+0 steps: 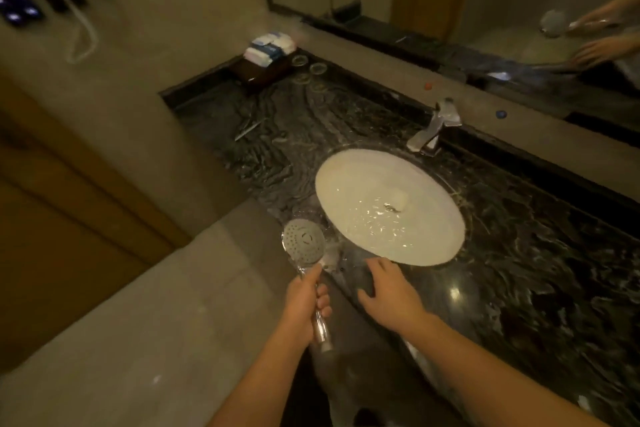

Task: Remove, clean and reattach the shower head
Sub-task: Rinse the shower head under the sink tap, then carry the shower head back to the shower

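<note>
- The shower head is off its hose, spray face up, just left of the sink, over the front edge of the dark marble surface
- The left hand grips its chrome handle, fingers curled round it
- The right hand rests on the surface just before the sink, fingers loosely spread; holding nothing
- A faucet stands behind the sink; folded towels lie at the far left corner
</note>
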### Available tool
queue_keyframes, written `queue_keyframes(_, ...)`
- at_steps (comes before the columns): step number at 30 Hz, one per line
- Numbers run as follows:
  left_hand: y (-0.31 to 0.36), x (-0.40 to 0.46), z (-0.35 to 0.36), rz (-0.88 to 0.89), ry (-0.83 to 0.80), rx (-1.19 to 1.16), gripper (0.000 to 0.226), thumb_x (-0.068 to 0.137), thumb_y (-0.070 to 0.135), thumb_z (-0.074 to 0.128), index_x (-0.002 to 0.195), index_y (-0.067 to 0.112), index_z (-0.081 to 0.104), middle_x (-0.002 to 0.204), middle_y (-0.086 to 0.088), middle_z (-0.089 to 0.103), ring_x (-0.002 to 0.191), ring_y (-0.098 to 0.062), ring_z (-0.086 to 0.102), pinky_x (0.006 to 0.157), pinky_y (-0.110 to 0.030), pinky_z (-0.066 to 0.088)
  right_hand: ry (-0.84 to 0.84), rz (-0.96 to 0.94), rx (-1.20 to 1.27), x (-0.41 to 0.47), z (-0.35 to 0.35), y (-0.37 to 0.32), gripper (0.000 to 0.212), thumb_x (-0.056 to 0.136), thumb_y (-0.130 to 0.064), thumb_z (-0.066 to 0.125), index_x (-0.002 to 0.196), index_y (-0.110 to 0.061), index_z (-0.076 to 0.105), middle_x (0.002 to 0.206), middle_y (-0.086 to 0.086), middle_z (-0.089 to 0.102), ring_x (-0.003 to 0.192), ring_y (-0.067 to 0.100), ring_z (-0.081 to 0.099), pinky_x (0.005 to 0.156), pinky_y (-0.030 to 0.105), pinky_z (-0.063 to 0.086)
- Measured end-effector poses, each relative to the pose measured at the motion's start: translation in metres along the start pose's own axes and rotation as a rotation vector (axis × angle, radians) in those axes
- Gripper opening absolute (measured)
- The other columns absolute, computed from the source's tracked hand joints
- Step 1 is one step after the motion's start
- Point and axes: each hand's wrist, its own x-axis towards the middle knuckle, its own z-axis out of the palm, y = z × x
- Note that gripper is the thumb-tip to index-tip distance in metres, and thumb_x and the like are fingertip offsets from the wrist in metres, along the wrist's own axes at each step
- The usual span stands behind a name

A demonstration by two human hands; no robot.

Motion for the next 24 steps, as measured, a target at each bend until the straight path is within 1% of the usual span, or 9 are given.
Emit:
queue_keyframes(3, -0.01, -0.025, -0.023, 0.021, 0.05, -0.091, 0.02, 0.099, 0.025, 0.059, 0.09, 0.019, 0.043, 0.054, 0.002, 0.034, 0.037, -0.008, 0.031, 0.034, -0.019, 0.025, -0.027, -0.083, -0.025, -0.014, 0.01, -0.021, 0.063, 0.091, -0.046, 0.058, 0.144, -0.021, 0.038, 0.142, 0.0, 0.042, 0.133, 0.019, 0.04, 0.103, 0.036, 0.045)
queue_keyframes(8, -0.017, -0.063, -0.07, 0.089, 0.121, -0.216, 0.025, 0.098, 0.018, 0.061, 0.082, 0.019, 0.041, 0.052, 0.004, 0.032, 0.034, -0.007, 0.03, 0.032, -0.018, 0.024, -0.105, -0.235, -0.03, -0.035, 0.035, -0.066, 0.066, 0.091, -0.046, 0.059, 0.148, -0.022, 0.035, 0.146, -0.002, 0.039, 0.133, 0.017, 0.041, 0.102, 0.032, 0.045)
queue_keyframes(11, -0.024, -0.089, -0.109, 0.144, 0.185, -0.308, 0.029, 0.097, 0.017, 0.062, 0.077, 0.019, 0.042, 0.05, 0.004, 0.033, 0.032, -0.006, 0.03, 0.03, -0.018, 0.024, -0.179, -0.353, -0.068, -0.048, 0.056, -0.096, 0.067, 0.091, -0.045, 0.059, 0.148, -0.02, 0.035, 0.147, 0.0, 0.041, 0.135, 0.019, 0.039, 0.104, 0.033, 0.043)
queue_keyframes(14, -0.037, -0.124, -0.152, 0.197, 0.252, -0.387, 0.033, 0.096, 0.021, 0.066, 0.072, 0.019, 0.043, 0.051, 0.003, 0.033, 0.033, -0.007, 0.03, 0.032, -0.018, 0.024, -0.276, -0.452, -0.076, -0.066, 0.081, -0.131, 0.063, 0.09, -0.041, 0.06, 0.146, -0.022, 0.038, 0.145, 0.002, 0.04, 0.131, 0.024, 0.041, 0.105, 0.035, 0.041)
queue_keyframes(17, -0.056, -0.167, -0.201, 0.257, 0.339, -0.481, 0.034, 0.096, 0.021, 0.065, 0.07, 0.019, 0.043, 0.051, 0.002, 0.033, 0.034, -0.008, 0.03, 0.033, -0.018, 0.024, -0.379, -0.567, -0.089, -0.096, 0.115, -0.174, 0.06, 0.09, -0.04, 0.06, 0.145, -0.026, 0.04, 0.142, 0.002, 0.04, 0.129, 0.024, 0.044, 0.106, 0.035, 0.041)
queue_keyframes(20, -0.082, -0.211, -0.248, 0.3, 0.449, -0.581, 0.035, 0.098, 0.019, 0.062, 0.069, 0.018, 0.042, 0.049, 0.002, 0.032, 0.033, -0.008, 0.03, 0.033, -0.018, 0.024, -0.467, -0.695, -0.117, -0.134, 0.153, -0.216, 0.059, 0.089, -0.04, 0.059, 0.144, -0.026, 0.041, 0.139, 0.002, 0.042, 0.128, 0.025, 0.046, 0.105, 0.036, 0.041)
queue_keyframes(24, -0.127, -0.275, -0.307, 0.366, 0.574, -0.725, 0.03, 0.096, 0.018, 0.064, 0.073, 0.017, 0.044, 0.052, 0.001, 0.032, 0.034, -0.009, 0.03, 0.033, -0.019, 0.025, -0.574, -0.846, -0.141, -0.198, 0.2, -0.267, 0.059, 0.088, -0.041, 0.06, 0.143, -0.027, 0.042, 0.139, 0.001, 0.042, 0.13, 0.022, 0.043, 0.106, 0.037, 0.041)
